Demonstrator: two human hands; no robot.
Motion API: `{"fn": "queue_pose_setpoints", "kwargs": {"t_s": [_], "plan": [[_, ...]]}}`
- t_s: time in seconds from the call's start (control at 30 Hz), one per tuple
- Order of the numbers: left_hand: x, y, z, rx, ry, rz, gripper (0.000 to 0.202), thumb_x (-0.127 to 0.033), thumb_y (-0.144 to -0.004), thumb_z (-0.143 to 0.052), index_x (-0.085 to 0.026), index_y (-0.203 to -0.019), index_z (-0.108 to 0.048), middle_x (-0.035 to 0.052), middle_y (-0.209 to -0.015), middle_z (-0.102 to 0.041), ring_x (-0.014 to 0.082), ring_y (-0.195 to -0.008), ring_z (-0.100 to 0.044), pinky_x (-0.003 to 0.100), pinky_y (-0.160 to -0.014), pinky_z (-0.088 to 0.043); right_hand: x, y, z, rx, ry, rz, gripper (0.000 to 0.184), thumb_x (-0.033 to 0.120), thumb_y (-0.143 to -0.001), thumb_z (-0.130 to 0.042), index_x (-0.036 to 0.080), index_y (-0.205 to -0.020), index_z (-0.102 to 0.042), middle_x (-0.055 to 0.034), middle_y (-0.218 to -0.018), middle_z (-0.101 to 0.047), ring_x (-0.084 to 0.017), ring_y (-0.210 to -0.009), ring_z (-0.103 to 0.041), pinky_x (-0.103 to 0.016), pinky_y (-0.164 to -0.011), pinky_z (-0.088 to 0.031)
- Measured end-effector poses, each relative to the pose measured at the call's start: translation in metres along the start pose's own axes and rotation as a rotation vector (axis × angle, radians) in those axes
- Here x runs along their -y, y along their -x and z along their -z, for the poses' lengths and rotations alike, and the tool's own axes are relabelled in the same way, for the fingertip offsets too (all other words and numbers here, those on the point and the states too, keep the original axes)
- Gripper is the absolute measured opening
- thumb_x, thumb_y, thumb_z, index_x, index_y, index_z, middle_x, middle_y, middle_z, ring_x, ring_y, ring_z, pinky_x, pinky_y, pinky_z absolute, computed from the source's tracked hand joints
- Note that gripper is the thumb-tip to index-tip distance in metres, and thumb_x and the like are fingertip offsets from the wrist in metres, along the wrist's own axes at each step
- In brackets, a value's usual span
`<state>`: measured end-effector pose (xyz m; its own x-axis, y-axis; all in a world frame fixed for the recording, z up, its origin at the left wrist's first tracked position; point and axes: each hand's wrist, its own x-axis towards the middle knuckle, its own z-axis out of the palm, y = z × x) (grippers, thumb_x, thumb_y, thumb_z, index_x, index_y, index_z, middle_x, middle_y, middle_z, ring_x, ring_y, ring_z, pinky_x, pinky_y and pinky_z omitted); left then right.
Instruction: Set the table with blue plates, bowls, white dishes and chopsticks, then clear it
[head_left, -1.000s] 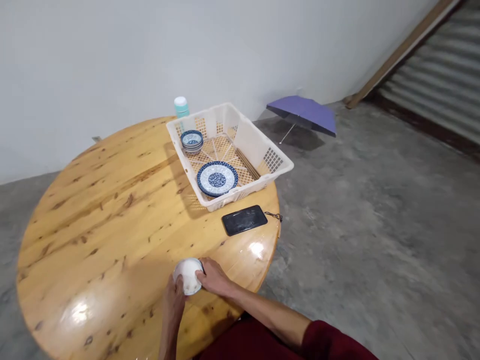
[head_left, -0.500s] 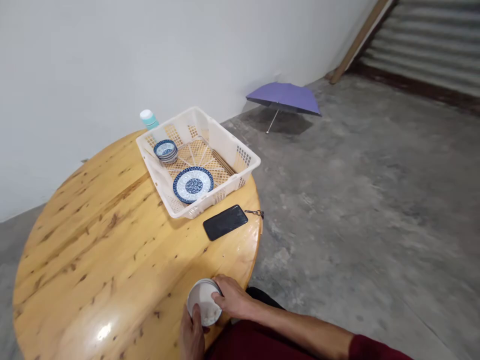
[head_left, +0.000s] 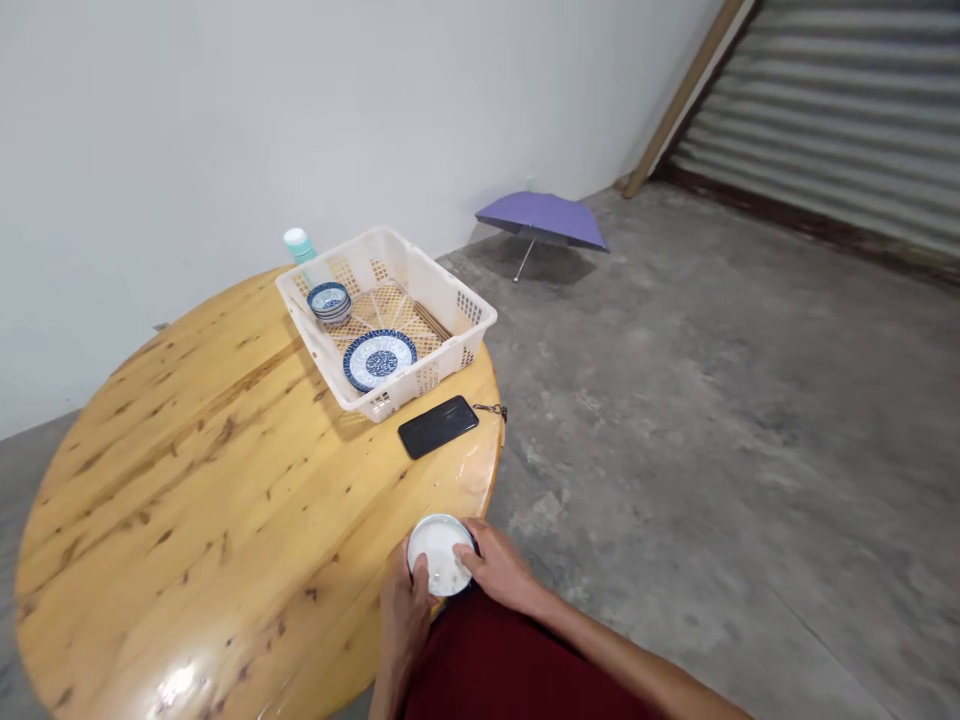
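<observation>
A small white bowl (head_left: 439, 545) with a pale bluish rim is held between my two hands, close to my body at the table's near edge. My left hand (head_left: 409, 600) grips its left side with the thumb over the rim. On the right side, my right hand (head_left: 495, 565) holds it with the thumb reaching inside and the fingers around the outside. The bowl's mouth faces up toward me; its underside is hidden, and I cannot tell if another bowl is nested beneath.
A round wooden table (head_left: 225, 500) carries a white plastic basket (head_left: 442, 275) with stacked patterned bowls (head_left: 328, 302), a blue-and-white plate (head_left: 380, 360) and chopsticks (head_left: 431, 320). A black phone (head_left: 439, 427) lies before it. A bottle (head_left: 299, 245) stands behind. A purple umbrella (head_left: 544, 216) rests open on the floor.
Both hands have raised the bowl slightly and moved it right, away from the tabletop's near part. The view has shifted a little; the basket and phone stay in place on the table.
</observation>
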<state>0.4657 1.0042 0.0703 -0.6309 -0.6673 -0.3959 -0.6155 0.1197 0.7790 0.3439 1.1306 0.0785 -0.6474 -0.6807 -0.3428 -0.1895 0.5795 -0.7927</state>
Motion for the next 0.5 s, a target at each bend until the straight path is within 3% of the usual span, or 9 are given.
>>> {"fn": "queue_pose_setpoints", "kwargs": {"t_s": [0.23,0.5], "plan": [[0.021,0.022,-0.007,0.213,0.071,-0.036,0.046,-0.047,-0.095,-0.040,-0.017,-0.124,-0.059,0.0104,-0.095,-0.071,0.0211,-0.070,-0.067,0.031,-0.052,-0.057,-0.018,0.032,-0.011,-0.012,0.033,-0.046,0.029,0.023,-0.088,-0.049,0.014,-0.109,-0.067,-0.0135,-0.105,-0.072,-0.025,-0.096,-0.066,-0.034,-0.087,-0.047],[-0.002,0.018,-0.025,0.218,-0.017,-0.024,0.043,-0.036,-0.095,-0.039,-0.013,-0.127,-0.056,0.0108,-0.099,-0.070,0.0182,-0.070,-0.067,0.029,-0.052,-0.057,-0.023,0.034,0.018,-0.022,0.011,-0.039,0.028,0.025,-0.089,-0.049,0.013,-0.106,-0.068,-0.0136,-0.108,-0.072,-0.025,-0.097,-0.065,-0.034,-0.088,-0.047]]}}
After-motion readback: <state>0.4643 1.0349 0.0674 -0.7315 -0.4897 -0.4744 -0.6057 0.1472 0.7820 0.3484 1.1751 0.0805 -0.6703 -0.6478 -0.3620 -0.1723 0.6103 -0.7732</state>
